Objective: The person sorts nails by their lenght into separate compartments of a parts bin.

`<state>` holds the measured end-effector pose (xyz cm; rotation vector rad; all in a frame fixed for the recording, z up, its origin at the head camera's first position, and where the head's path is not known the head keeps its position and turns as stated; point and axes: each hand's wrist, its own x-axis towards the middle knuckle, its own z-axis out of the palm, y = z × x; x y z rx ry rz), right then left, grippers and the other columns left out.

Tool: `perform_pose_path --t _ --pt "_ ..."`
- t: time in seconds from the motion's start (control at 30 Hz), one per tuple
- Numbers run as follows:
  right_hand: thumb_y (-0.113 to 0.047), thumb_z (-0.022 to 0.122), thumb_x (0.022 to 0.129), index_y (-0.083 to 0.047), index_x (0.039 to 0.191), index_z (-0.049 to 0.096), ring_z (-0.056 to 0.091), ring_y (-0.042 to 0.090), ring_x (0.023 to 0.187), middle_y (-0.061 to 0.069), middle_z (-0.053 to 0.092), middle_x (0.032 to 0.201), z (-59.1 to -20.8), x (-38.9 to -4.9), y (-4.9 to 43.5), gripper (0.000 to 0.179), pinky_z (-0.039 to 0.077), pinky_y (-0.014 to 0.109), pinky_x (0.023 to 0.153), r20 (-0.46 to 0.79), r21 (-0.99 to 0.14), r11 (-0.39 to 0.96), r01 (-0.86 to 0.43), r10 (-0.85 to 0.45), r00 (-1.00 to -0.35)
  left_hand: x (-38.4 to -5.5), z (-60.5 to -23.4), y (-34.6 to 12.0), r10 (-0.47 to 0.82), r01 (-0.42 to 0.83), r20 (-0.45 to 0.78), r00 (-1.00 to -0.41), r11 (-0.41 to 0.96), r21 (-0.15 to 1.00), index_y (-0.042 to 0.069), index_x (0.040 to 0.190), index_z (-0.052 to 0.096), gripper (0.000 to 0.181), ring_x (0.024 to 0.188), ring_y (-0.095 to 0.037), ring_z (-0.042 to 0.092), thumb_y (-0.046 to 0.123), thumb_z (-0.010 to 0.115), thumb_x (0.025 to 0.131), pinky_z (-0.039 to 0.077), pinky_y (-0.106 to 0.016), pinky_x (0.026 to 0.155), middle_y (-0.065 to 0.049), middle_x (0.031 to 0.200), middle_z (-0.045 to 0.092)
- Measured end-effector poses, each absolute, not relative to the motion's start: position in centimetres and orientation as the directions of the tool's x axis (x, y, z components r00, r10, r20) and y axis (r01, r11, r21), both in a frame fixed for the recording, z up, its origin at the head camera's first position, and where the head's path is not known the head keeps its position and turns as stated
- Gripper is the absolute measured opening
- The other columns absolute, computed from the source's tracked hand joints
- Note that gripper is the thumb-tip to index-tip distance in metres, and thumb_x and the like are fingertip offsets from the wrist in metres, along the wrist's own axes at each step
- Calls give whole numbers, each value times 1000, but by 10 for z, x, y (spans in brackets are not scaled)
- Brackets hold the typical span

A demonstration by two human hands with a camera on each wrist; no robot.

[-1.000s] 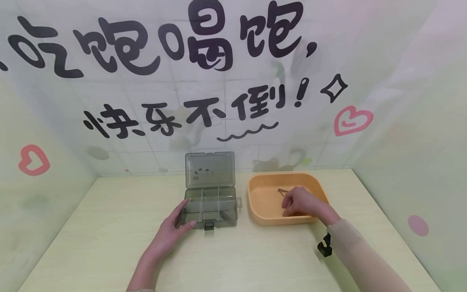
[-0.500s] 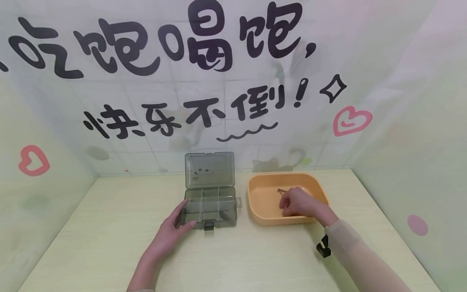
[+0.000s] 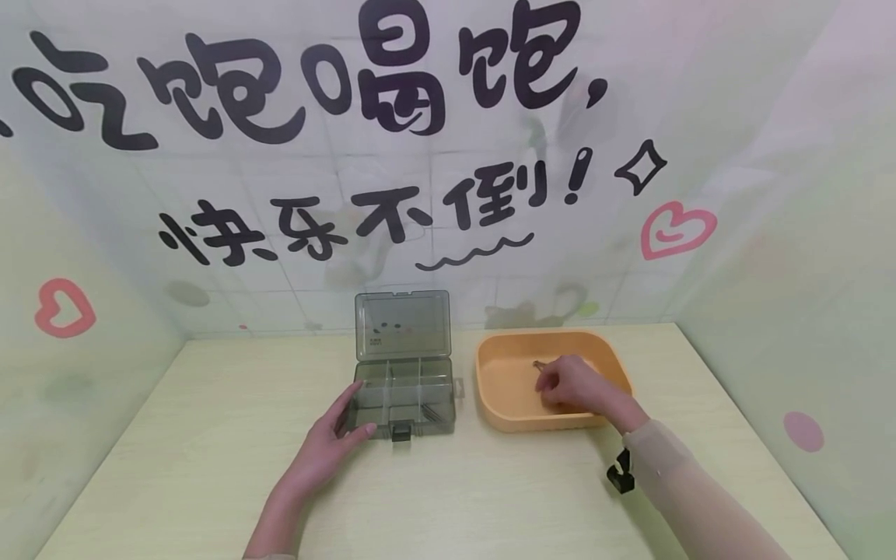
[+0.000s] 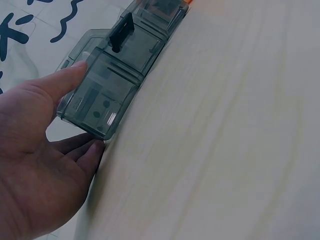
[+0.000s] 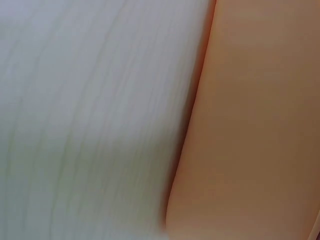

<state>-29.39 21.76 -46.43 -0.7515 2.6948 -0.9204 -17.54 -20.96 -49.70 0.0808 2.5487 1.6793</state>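
A translucent grey compartment box (image 3: 388,389) stands with its lid (image 3: 402,327) raised. My left hand (image 3: 325,451) holds its left front corner; in the left wrist view the thumb (image 4: 72,77) lies on the box and the other fingers sit at its end. Several thin dark sticks (image 3: 432,412) lie in the front right compartment. My right hand (image 3: 577,385) reaches into an orange tray (image 3: 500,397), its fingers bent down at the tray's floor. Beyond the fingers shows the end of a thin brownish piece (image 3: 537,365). The fingertips are hidden, so I cannot tell whether they pinch anything.
Both containers stand side by side on a pale wooden table (image 3: 462,498), close to the printed back wall (image 3: 280,303). A black latch (image 3: 400,432) juts from the box's front. A black device (image 3: 621,472) hangs by the right wrist. The right wrist view shows the tray's outer side (image 5: 250,125).
My right hand has shifted slightly left in the tray and now covers more of the thin brownish piece. The left hand and the box have stayed where they were.
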Motion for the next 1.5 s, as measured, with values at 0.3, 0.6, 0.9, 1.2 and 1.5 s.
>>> perform_pose_path --t 0.3,0.6,0.9,1.2,1.5 --pt "-7 77 89 -6 95 81 68 25 101 7 76 104 -462 -297 215 7 60 33 81 10 -629 684 -369 -468 -884 -176 -498 -210 95 1 -39 -995 391 921 17 165 22 80 153 -43 15 30 68 101 22 -45 123 -22 169 9" --pt "-3 69 94 -1 101 78 66 16 85 5 75 97 -453 -297 209 12 61 35 78 74 -643 653 -400 -467 -881 -176 -500 -209 93 -2 -41 -995 385 923 20 165 22 81 153 -41 16 29 70 100 23 -41 122 -19 170 10" --pt "-6 70 96 0 106 77 67 15 77 9 76 96 -441 -296 192 13 60 33 74 89 -688 612 -390 -463 -882 -176 -498 -209 89 -16 -56 -994 395 919 20 165 22 80 153 -42 15 29 69 101 23 -43 123 -20 169 9" --pt "-6 69 97 3 107 76 68 20 79 13 75 95 -427 -292 169 15 60 33 73 90 -722 573 -388 -478 -874 -175 -497 -210 92 -13 -52 -994 386 922 19 165 22 80 153 -43 14 29 69 101 22 -44 123 -22 169 9" --pt "-6 70 95 0 104 78 66 16 77 11 76 91 -421 -290 147 13 59 30 72 141 -735 526 -428 -500 -855 -175 -495 -210 95 -11 -52 -994 384 923 18 165 22 80 152 -43 15 30 69 101 22 -46 123 -22 169 9"
